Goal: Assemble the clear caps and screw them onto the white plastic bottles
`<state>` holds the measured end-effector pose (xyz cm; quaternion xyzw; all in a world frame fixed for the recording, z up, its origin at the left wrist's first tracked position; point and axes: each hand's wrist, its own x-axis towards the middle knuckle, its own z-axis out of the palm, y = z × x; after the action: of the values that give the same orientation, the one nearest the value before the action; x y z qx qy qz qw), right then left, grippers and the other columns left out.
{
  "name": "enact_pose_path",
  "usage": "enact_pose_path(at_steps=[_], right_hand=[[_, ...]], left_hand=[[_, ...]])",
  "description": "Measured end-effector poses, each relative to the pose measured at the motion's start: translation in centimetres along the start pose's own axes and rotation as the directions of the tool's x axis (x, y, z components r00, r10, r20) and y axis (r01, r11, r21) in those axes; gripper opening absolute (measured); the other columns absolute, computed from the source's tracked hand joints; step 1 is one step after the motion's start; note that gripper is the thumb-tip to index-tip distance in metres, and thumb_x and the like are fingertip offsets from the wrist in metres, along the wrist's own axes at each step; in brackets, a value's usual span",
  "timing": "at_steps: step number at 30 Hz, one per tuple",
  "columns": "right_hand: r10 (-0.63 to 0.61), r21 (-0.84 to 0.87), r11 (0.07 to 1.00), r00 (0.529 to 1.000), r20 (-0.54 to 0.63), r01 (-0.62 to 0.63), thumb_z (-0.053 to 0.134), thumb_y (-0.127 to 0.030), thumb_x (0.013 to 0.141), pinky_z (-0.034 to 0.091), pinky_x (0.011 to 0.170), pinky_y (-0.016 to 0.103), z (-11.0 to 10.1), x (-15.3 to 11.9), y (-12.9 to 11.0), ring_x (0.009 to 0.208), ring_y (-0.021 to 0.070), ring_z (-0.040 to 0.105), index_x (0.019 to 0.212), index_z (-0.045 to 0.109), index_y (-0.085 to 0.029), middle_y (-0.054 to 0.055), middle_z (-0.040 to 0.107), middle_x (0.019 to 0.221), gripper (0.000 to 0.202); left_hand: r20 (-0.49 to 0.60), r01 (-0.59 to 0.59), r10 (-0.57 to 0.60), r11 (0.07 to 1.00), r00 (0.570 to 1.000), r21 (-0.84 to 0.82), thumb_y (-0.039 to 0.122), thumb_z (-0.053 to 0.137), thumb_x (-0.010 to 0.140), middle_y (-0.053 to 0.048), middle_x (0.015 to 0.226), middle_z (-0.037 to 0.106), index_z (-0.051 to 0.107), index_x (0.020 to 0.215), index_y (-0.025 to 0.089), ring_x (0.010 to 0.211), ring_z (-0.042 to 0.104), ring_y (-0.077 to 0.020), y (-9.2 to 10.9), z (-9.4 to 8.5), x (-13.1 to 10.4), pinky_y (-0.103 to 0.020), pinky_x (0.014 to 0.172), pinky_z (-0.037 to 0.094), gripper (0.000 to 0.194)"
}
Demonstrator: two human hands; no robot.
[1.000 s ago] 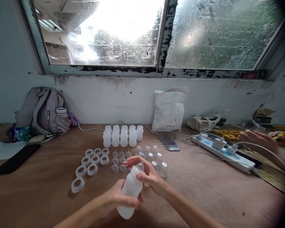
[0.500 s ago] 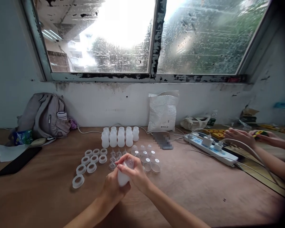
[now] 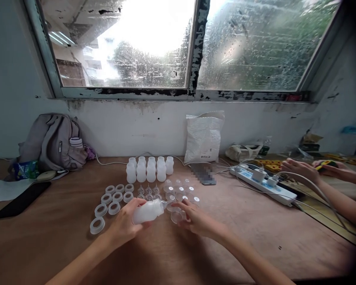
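Note:
My left hand (image 3: 126, 223) is wrapped round a white, translucent baby bottle (image 3: 145, 212), tilted on its side with its neck toward the right. A clear nipple (image 3: 165, 204) sticks out of that neck. Close by on the right, my right hand (image 3: 194, 218) has its fingers and thumb around a clear cap (image 3: 176, 217), apart from the bottle. Behind my hands, clear nipples (image 3: 148, 190) stand in rows, with clear domed caps (image 3: 181, 190) to their right. White ring collars (image 3: 101, 210) lie in rows on the left.
White bottles (image 3: 151, 172) stand in rows toward the wall. Behind are a padded white bag (image 3: 203, 136), a phone (image 3: 207, 180) and a backpack (image 3: 52, 142). A power strip (image 3: 273, 190) with cables lies on the right, near another person's hands (image 3: 302, 172).
My hands have moved apart. The bottle has tipped from near upright toward the right, and the clear cap in my right hand is off the bottle, showing the nipple.

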<state>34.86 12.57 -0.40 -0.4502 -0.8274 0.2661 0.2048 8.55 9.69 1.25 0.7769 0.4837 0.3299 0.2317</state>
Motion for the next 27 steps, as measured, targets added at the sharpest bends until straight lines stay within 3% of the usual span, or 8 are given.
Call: enact_pose_path(at_steps=[4, 10, 18, 27], right_hand=[[-0.055, 0.086, 0.994, 0.995, -0.080, 0.062, 0.054, -0.026, 0.078, 0.045, 0.065, 0.030, 1.1, -0.1, 0.4, 0.066, 0.0131, 0.050, 0.106, 0.049, -0.026, 0.002, 0.051, 0.091, 0.028], [-0.002, 0.342, 0.936, 0.970, -0.244, 0.088, 0.057, -0.032, 0.078, 0.044, 0.058, 0.023, 0.6, -0.7, 0.6, 0.065, 0.0109, 0.049, 0.096, 0.044, -0.021, 0.001, 0.051, 0.086, 0.025], [-0.139, 0.310, 0.933, 0.977, -0.160, 0.183, 0.059, -0.030, 0.078, 0.047, 0.068, 0.027, 0.6, -0.6, -1.5, 0.072, 0.0133, 0.054, 0.107, 0.049, -0.021, 0.004, 0.057, 0.093, 0.032], [-0.240, 0.261, 0.926, 0.959, -0.154, 0.273, 0.060, -0.029, 0.077, 0.047, 0.067, 0.027, 0.4, -0.7, -3.5, 0.075, 0.0152, 0.056, 0.107, 0.050, -0.018, 0.006, 0.060, 0.092, 0.033]], left_hand=[[0.027, -0.058, 0.057, 0.998, 0.998, 0.033, 0.030, 0.061, 0.070, -0.005, 0.101, 0.049, 0.054, 0.105, 0.025, 0.090, 0.053, -0.0206, -0.8, 0.3, 0.2, -0.030, 0.078, 0.043, 0.036], [0.013, -0.080, 0.080, 0.997, 0.997, -0.005, 0.028, 0.060, 0.071, -0.005, 0.097, 0.054, 0.052, 0.106, 0.024, 0.086, 0.054, -0.0201, -1.6, 0.7, -0.4, -0.031, 0.074, 0.046, 0.036], [0.082, -0.096, 0.098, 0.995, 0.992, -0.028, 0.031, 0.061, 0.073, -0.003, 0.098, 0.054, 0.051, 0.114, 0.029, 0.088, 0.055, -0.0185, -1.1, 0.2, -1.3, -0.028, 0.076, 0.047, 0.043], [0.033, -0.199, 0.199, 0.980, 0.979, -0.006, 0.031, 0.064, 0.072, -0.004, 0.097, 0.055, 0.051, 0.116, 0.028, 0.084, 0.056, -0.0185, -0.8, -0.2, -1.3, -0.026, 0.071, 0.049, 0.046]])
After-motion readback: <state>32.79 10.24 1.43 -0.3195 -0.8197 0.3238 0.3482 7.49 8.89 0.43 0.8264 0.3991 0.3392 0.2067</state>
